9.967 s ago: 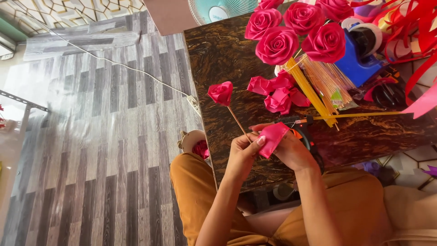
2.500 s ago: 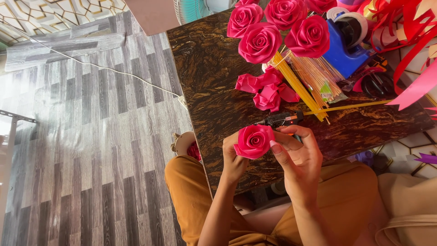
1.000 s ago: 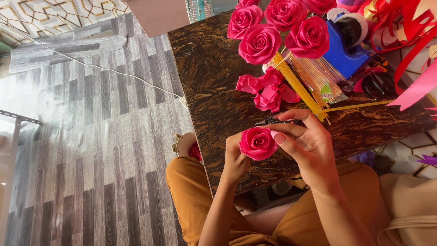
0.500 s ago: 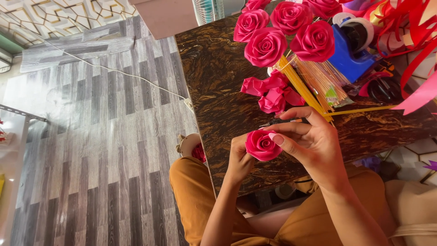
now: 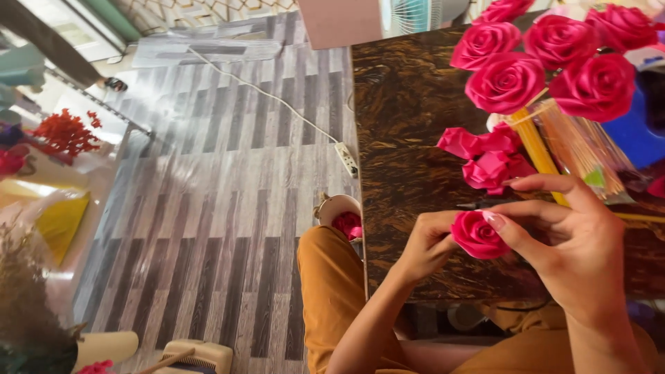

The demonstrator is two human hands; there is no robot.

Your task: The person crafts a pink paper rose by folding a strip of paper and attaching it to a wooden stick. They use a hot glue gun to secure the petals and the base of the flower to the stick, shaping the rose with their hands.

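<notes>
Both hands close on a pink ribbon rose (image 5: 478, 234) held just above the worktop (image 5: 409, 138): the left hand (image 5: 428, 244) pinches it from below while the right hand (image 5: 568, 242) curls over it, fingertips pressing the outer petal. The shaping step looks nearly done. Next, the last wrap probably needs firm pressure so the coil beneath the right fingers does not spring loose.
</notes>
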